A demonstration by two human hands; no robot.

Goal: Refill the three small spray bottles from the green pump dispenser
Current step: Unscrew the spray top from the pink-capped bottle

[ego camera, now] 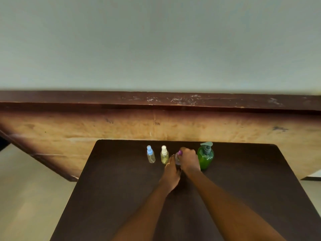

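The left hand (171,171) grips the small bottle (177,159). The right hand (189,160) has its fingers curled round the purple cap (180,152). It seems best to twist gently and keep the bottle upright.

1. Table (121,188): dark, smooth, matt top.
2. Dispenser (205,158): glossy translucent green plastic, with a duller grey-green plastic pump.
3. Blue-capped bottle (150,154), white-capped bottle (164,154) and purple-capped bottle (177,159): clear, shiny plastic with opaque plastic caps.
4. Panel (69,129): pale bare wood, grainy, stained and marked.
5. Ledge (156,100): dark varnished wood, scuffed with whitish scratches.
6. Wall (156,40): smooth, matt.
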